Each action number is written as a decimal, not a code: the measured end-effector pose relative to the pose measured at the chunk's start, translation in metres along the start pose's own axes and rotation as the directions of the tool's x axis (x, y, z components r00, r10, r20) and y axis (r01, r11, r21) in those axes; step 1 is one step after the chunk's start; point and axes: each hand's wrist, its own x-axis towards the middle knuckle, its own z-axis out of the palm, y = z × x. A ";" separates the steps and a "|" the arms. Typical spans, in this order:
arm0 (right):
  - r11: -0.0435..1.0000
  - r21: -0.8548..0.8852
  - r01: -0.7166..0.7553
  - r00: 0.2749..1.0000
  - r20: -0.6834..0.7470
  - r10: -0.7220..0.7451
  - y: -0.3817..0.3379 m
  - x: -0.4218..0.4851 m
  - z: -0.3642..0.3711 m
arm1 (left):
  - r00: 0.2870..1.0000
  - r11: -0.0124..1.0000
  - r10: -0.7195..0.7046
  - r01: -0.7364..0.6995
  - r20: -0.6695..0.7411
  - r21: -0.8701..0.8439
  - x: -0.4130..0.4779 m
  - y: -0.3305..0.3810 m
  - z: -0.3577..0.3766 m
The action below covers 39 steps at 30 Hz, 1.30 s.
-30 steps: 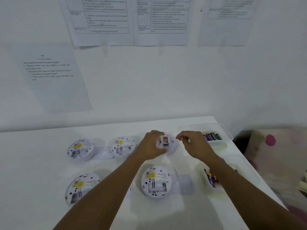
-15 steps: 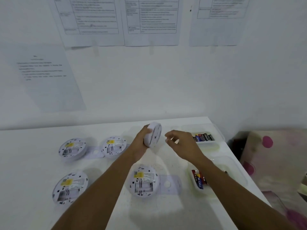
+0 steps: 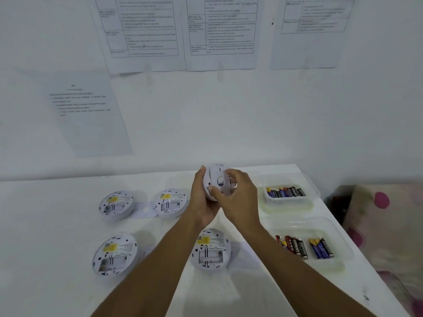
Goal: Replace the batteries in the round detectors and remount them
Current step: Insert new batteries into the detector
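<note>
A round white detector [image 3: 217, 179] is held upright above the white table [image 3: 57, 225], its face turned toward the right. My left hand [image 3: 201, 200] grips it from the left and underneath. My right hand [image 3: 238, 197] curls round its right side, thumb on its lower front. Several more detectors lie back-up on the table with battery bays showing: two at the back [image 3: 116, 204] [image 3: 170, 202] and two nearer me [image 3: 114, 255] [image 3: 210, 248]. Flat white mounting plates [image 3: 145, 210] lie between them.
Two clear plastic trays stand at the table's right edge: the far tray [image 3: 286, 202] and the near tray [image 3: 338, 252] both hold several batteries. Printed sheets hang on the wall behind. A spotted cushion [image 3: 384, 225] sits beyond the table's right edge.
My left hand lifted the detector off the table and tipped it upright. My right hand moved in from apart and took hold of its right side.
</note>
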 end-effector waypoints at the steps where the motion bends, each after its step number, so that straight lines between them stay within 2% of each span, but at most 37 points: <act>1: 1.000 0.014 -0.005 1.000 -0.003 0.005 -0.003 -0.001 0.001 | 1.000 1.000 0.004 -0.004 -0.002 -0.007 -0.001 0.000 -0.001; 12: 0.997 0.072 0.008 0.999 0.045 -0.011 -0.013 -0.007 -0.001 | 1.000 1.000 0.011 -0.010 0.016 -0.014 -0.011 0.003 -0.008; 18: 0.990 0.033 0.139 0.980 0.140 -0.142 -0.016 -0.008 -0.001 | 0.998 0.997 -0.009 0.014 0.069 -0.073 -0.013 0.000 -0.013; 21: 0.972 -0.045 0.230 0.962 0.158 -0.221 -0.016 -0.004 -0.009 | 0.999 0.995 -0.016 0.021 0.052 -0.100 -0.013 0.004 -0.014; 23: 0.959 -0.075 0.273 0.955 0.139 -0.261 -0.014 0.001 -0.015 | 1.000 0.995 -0.017 0.019 0.023 -0.100 -0.011 0.007 -0.016; 25: 0.960 -0.050 0.274 0.960 0.063 -0.271 -0.008 0.010 -0.023 | 1.000 0.993 0.000 0.000 0.004 -0.115 -0.007 0.009 -0.021; 27: 0.971 -0.053 0.232 0.973 -0.011 -0.232 0.004 0.021 -0.033 | 1.000 0.990 0.004 -0.006 -0.018 -0.144 -0.006 0.011 -0.028; 28: 0.979 -0.072 0.190 0.982 -0.002 -0.191 0.011 0.027 -0.039 | 1.000 0.988 0.001 -0.005 -0.024 -0.156 -0.005 0.013 -0.031; 31: 0.960 -0.255 0.116 0.976 0.207 -0.063 0.038 0.042 -0.047 | 0.998 0.982 0.002 -0.013 -0.055 -0.189 -0.004 0.018 -0.043; 34: 0.878 -0.446 0.172 0.911 0.410 0.030 0.057 0.044 -0.041 | 0.997 0.979 0.006 -0.021 -0.075 -0.203 -0.004 0.022 -0.049; 36: 0.818 -0.528 0.226 0.873 0.483 0.071 0.064 0.042 -0.032 | 0.997 0.979 -0.002 -0.014 -0.079 -0.202 -0.005 0.022 -0.051; 39: 0.766 -0.581 0.273 0.859 0.505 0.077 0.071 0.039 -0.023 | 0.996 0.976 -0.017 -0.002 -0.086 -0.216 -0.005 0.021 -0.052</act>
